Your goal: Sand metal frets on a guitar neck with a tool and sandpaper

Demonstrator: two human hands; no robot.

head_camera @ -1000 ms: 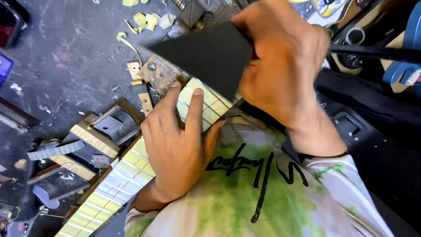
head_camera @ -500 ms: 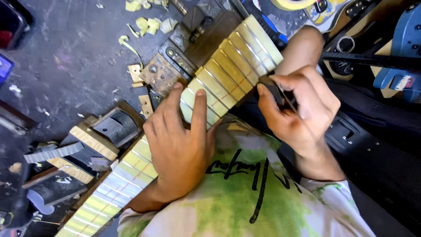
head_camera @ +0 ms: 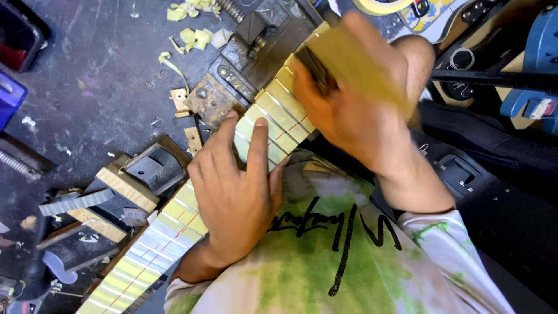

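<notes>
A long guitar neck (head_camera: 174, 227) with a yellow-taped fretboard and shiny frets lies diagonally from lower left to upper right. My left hand (head_camera: 235, 195) presses flat on its middle, fingers spread over the frets. My right hand (head_camera: 354, 110) is farther up the neck and grips a flat sanding block (head_camera: 349, 61), blurred with motion, held against the upper frets. A metal vise (head_camera: 244, 64) supports the neck beneath.
Yellow tape scraps (head_camera: 195, 23) lie on the dark bench at the top. Wooden and metal blocks (head_camera: 125, 186) sit left of the neck. A black case (head_camera: 494, 192) lies to the right. A blue clamp (head_camera: 535, 75) stands at upper right.
My right hand moved up the neck with the block, from the lower right near the edge to the upper frets. My left hand stayed in place.
</notes>
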